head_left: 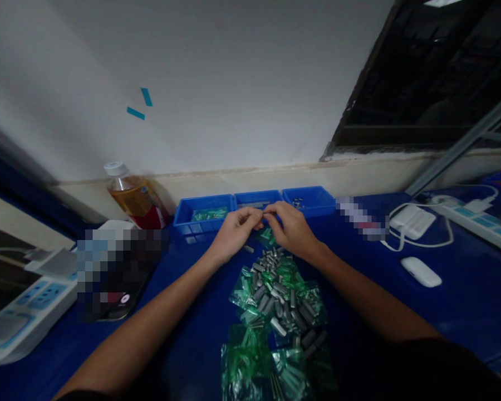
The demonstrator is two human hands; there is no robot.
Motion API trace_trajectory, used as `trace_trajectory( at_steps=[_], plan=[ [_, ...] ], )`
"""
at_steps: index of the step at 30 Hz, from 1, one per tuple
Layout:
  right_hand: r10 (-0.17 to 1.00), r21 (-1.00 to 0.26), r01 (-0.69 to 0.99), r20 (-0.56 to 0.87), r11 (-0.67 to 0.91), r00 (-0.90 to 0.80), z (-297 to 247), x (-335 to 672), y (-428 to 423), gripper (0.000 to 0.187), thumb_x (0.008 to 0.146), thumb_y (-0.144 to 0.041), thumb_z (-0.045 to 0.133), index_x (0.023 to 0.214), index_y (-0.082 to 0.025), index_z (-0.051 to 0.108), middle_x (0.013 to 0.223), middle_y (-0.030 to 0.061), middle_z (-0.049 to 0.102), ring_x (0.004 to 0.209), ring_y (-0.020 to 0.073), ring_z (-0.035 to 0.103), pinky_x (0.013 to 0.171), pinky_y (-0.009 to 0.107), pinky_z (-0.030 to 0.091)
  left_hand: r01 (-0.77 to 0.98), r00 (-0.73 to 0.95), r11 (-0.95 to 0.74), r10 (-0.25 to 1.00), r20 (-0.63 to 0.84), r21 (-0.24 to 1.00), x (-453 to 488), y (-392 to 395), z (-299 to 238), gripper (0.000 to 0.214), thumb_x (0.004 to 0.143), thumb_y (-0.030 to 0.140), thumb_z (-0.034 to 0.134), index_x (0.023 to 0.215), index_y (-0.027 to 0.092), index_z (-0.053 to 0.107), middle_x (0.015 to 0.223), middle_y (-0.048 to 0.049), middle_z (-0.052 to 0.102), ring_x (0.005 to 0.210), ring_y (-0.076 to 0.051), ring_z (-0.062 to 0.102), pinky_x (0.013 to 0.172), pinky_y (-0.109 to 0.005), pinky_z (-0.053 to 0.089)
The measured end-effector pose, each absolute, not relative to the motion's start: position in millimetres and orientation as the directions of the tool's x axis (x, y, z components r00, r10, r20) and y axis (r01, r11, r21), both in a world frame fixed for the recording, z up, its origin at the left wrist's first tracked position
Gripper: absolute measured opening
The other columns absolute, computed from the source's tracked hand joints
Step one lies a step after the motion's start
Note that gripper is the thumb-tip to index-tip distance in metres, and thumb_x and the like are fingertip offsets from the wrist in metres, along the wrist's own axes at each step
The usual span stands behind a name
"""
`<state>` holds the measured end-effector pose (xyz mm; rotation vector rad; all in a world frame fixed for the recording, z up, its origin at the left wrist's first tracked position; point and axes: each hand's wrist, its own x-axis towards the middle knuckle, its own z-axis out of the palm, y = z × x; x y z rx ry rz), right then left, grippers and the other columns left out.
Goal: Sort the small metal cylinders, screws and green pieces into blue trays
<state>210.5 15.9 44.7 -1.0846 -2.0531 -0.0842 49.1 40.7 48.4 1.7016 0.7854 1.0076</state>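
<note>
My left hand [237,229] and my right hand [291,224] meet fingertip to fingertip just in front of the middle blue bin [256,196]. Both are closed in a pinch; whatever small thing sits between the fingers is too small and dim to name. Below them lies a small green plastic bag [266,238]. One loose metal piece [249,249] rests beside my left hand. Nearer to me spreads a pile of small grey cylindrical pieces [280,288], mixed with green plastic bags [245,362] holding thin, pale parts.
Green bags lie in the left blue bin [202,226]; the right blue bin [313,207] holds a few small pieces. A drink bottle [134,196], a phone [123,303] and a power strip [37,303] stand left. A white case [421,272] and another power strip [484,223] lie right.
</note>
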Motion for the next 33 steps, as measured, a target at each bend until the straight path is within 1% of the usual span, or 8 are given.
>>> trace_trajectory(
  at_steps=[4, 8, 11, 14, 19, 26, 30, 33],
  plan=[
    [0.673, -0.32, 0.721, 0.689, 0.614, -0.267, 42.2, 212.3, 19.2, 0.015, 0.091, -0.023, 0.041, 0.089, -0.018, 0.055, 0.082, 0.0069, 0.062, 0.079, 0.0191, 0.058, 0.073, 0.031, 0.043, 0.126, 0.437, -0.396, 0.845, 0.307, 0.91, 48.5, 40.4, 46.6, 0.025, 0.088, 0.037, 0.047, 0.083, 0.014, 0.057, 0.071, -0.0007, 0.058, 0.066, -0.013, 0.054, 0.063, -0.023, 0.043],
    [0.715, -0.353, 0.783, 0.68, 0.513, -0.161, 38.1, 233.1, 35.0, 0.018, 0.092, -0.026, 0.04, 0.089, -0.018, 0.056, 0.083, 0.0065, 0.064, 0.08, 0.0187, 0.059, 0.075, 0.029, 0.042, 0.333, 0.588, -0.648, 0.711, 0.386, 0.685, 44.0, 41.5, 38.7, 0.012, 0.087, 0.023, 0.048, 0.089, 0.016, 0.057, 0.078, -0.0013, 0.061, 0.069, -0.013, 0.056, 0.063, -0.024, 0.042],
    [0.809, -0.324, 0.896, 0.585, 0.302, -0.061, 32.8, 264.7, 52.5, 0.022, 0.092, -0.028, 0.039, 0.092, -0.016, 0.058, 0.086, 0.0081, 0.066, 0.082, 0.0193, 0.06, 0.076, 0.029, 0.041, 0.378, 0.79, -0.788, 0.548, 0.275, 0.485, 40.7, 41.6, 32.4, 0.012, 0.083, 0.013, 0.049, 0.085, 0.017, 0.06, 0.082, -0.0027, 0.062, 0.076, -0.015, 0.058, 0.07, -0.026, 0.043],
    [0.888, -0.242, 0.968, 0.457, 0.072, 0.048, 26.9, 298.0, 66.0, 0.025, 0.091, -0.029, 0.041, 0.091, -0.015, 0.062, 0.088, 0.0104, 0.068, 0.086, 0.0216, 0.06, 0.076, 0.03, 0.04, 0.396, 0.865, -0.834, 0.48, 0.149, 0.384, 39.6, 41.2, 27.9, 0.014, 0.079, 0.011, 0.053, 0.087, 0.019, 0.063, 0.088, -0.0033, 0.064, 0.085, -0.017, 0.059, 0.074, -0.027, 0.044],
    [0.912, -0.21, 0.976, 0.385, -0.062, 0.141, 19.1, 326.8, 74.3, 0.026, 0.087, -0.033, 0.048, 0.084, -0.016, 0.067, 0.086, 0.0121, 0.07, 0.083, 0.0239, 0.061, 0.071, 0.031, 0.039, 0.434, 0.863, -0.832, 0.494, 0.104, 0.346, 40.4, 42.6, 22.1, 0.01, 0.08, 0.018, 0.057, 0.088, 0.02, 0.064, 0.089, -0.0036, 0.066, 0.085, -0.019, 0.061, 0.074, -0.027, 0.044],
    [0.91, -0.241, 0.957, 0.339, -0.16, 0.238, 15.4, 332.4, 79.7, 0.028, 0.086, -0.037, 0.05, 0.084, -0.017, 0.07, 0.084, 0.0093, 0.071, 0.078, 0.0213, 0.063, 0.066, 0.029, 0.039, 0.445, 0.853, -0.842, 0.502, 0.142, 0.306, 39.3, 44.1, 17.8, 0.025, 0.077, 0.006, 0.048, 0.092, 0.02, 0.061, 0.085, -0.002, 0.066, 0.081, -0.017, 0.061, 0.072, -0.026, 0.042],
    [0.894, -0.25, 0.946, 0.343, -0.207, 0.287, 16.3, 340.4, 80.4, 0.029, 0.088, -0.035, 0.048, 0.086, -0.016, 0.07, 0.084, 0.0107, 0.071, 0.078, 0.0219, 0.064, 0.066, 0.029, 0.039, 0.463, 0.845, -0.84, 0.514, 0.147, 0.282, 41.2, 41.2, 18.9, 0.009, 0.079, 0.016, 0.054, 0.085, 0.02, 0.06, 0.084, -0.0025, 0.065, 0.08, -0.018, 0.06, 0.069, -0.027, 0.041],
    [0.883, -0.248, 0.94, 0.35, -0.236, 0.314, 15.8, 346.6, 80.2, 0.03, 0.088, -0.035, 0.047, 0.086, -0.015, 0.07, 0.085, 0.0122, 0.071, 0.079, 0.0231, 0.064, 0.067, 0.03, 0.038, 0.498, 0.824, -0.822, 0.548, 0.143, 0.277, 42.8, 38.7, 19.1, 0.008, 0.078, 0.014, 0.052, 0.081, 0.019, 0.058, 0.081, -0.003, 0.063, 0.078, -0.017, 0.059, 0.07, -0.027, 0.041]
  ],
)
